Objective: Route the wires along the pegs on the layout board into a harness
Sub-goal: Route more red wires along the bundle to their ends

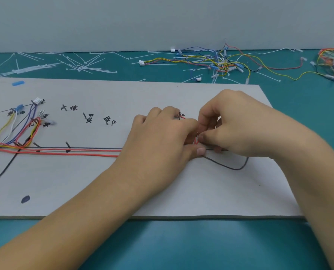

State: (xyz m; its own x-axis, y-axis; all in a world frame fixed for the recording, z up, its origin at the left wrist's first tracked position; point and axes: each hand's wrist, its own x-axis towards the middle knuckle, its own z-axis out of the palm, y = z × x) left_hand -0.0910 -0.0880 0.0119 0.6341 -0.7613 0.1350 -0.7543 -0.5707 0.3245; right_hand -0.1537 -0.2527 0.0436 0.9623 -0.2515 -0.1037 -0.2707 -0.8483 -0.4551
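**Handling.** The red wires (74,152) are thin, light and limp. By their look they will hold no shape unaided and will slip off a peg unless kept taut. Take hold of the insulation close to the bend being formed, not of the end fittings.

**Position and appearance.** The red wires run side by side along the drawn trunk line across the middle of the layout board (162,191). They pass the short dark pegs (67,145), from a many-coloured fan at the board's left edge to the hands right of centre.

**Grip.**
- The left hand (162,141) is curled over the red wires, with the thumb pressing down on the board.
- The right hand (236,125) pinches a short red loop between thumb and forefinger.

**Other items.** A black wire (230,166) sags toward the board's front edge. Cable ties (80,65) and spare wires (216,63) lie along the tabletop's far edge.
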